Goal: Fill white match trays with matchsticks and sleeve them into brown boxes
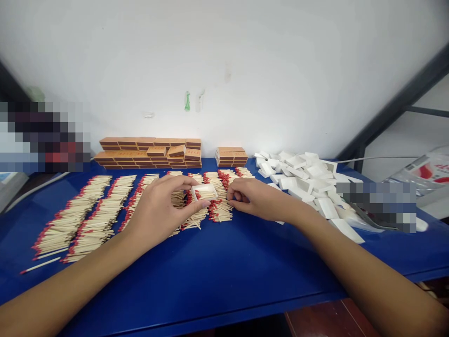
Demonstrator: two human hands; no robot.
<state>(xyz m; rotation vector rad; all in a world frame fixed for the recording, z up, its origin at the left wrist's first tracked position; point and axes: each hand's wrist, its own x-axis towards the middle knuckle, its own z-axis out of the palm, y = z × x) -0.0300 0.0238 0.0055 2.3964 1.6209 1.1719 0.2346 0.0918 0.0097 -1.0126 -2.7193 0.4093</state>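
My left hand (163,201) pinches a small white matchbox tray (204,192) between thumb and fingers, its open side facing up. A few red-tipped matches lie inside the tray. Just to its right, my right hand (256,194) has its fingers curled together over the matches; whether anything is between the fingertips is hidden. Below and around both hands run long rows of loose matches (222,216) with red heads, partly covered by my left hand. More matches (93,217) lie in rows on the left.
Brown matchboxes (136,157) are stacked against the wall, with a smaller stack (231,156) beside them. A heap of white empty trays (308,175) covers the right side of the blue table (210,276). A single match (40,265) lies at the left. A plastic bag (428,171) is at the far right.
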